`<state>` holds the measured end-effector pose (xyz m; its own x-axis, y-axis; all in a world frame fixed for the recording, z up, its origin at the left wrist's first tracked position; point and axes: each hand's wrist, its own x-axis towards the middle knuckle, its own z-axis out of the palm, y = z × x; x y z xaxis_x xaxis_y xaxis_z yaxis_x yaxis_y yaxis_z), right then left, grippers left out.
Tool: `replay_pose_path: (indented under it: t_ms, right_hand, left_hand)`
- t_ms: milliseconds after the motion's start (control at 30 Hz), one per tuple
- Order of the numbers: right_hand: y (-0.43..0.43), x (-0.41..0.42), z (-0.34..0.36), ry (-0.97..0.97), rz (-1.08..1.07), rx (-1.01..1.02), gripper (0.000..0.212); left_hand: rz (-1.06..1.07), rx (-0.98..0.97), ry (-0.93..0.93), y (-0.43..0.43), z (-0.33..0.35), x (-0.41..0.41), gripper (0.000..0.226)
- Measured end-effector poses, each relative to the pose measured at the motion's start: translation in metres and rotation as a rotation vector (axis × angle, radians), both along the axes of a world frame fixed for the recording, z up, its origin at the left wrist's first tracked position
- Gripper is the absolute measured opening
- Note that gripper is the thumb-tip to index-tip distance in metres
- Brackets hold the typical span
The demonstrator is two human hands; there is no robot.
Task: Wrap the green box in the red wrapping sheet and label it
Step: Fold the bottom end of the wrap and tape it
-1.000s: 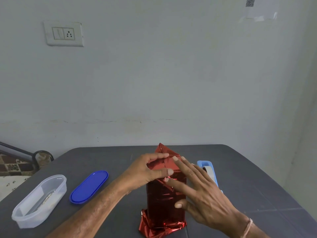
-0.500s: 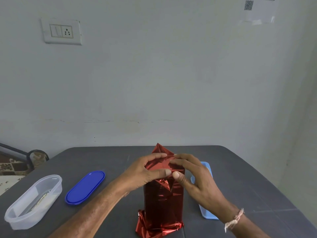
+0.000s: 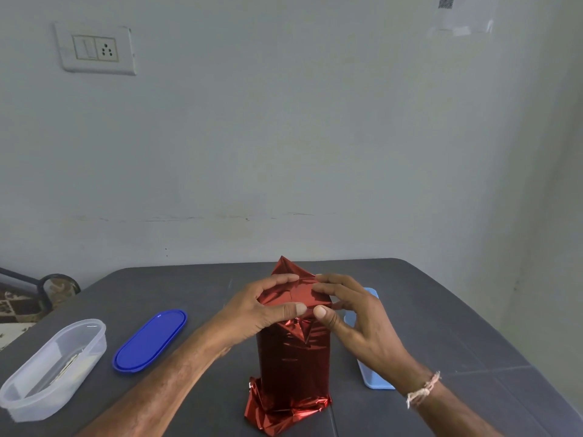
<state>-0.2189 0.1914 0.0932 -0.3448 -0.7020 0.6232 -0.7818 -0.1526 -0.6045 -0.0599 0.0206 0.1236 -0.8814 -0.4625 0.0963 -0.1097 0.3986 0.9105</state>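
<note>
On the dark grey table (image 3: 441, 310), the left hand (image 3: 252, 313) and right hand (image 3: 356, 320) both pinch the shiny red wrapping sheet (image 3: 293, 357) folded over the upright box's top.

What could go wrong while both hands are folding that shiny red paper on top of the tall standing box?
1. The tall box inside the shiny red foil wrapping sheet stands upright on a crumpled foil base, so pressing on top could tip it.
2. The left hand and right hand both pinch the top folds. No tape shows there, so loosening either grip might let them spring open.
</note>
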Motion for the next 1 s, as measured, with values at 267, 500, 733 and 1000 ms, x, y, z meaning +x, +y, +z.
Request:
replay_pose_path:
  t_ms: [267,500,733,1000]
  right_hand:
    - [0.011,0.005,-0.005,-0.326,-0.023,-0.06,0.036]
    - [0.039,-0.045,-0.04,-0.517,-0.592,0.253,0.04]
    - [0.049,-0.065,-0.048,-0.815,-0.528,0.456,0.036]
    - [0.041,-0.063,-0.026,-0.971,-0.502,0.473,0.033]
  left_hand:
    - [0.009,0.027,0.003,0.005,0.002,0.001,0.061]
    - [0.014,0.044,0.008,0.008,0.005,0.001,0.061]
    - [0.003,0.054,0.004,0.007,0.004,-0.002,0.066]
    - [-0.004,0.07,0.012,0.004,0.001,-0.002,0.068]
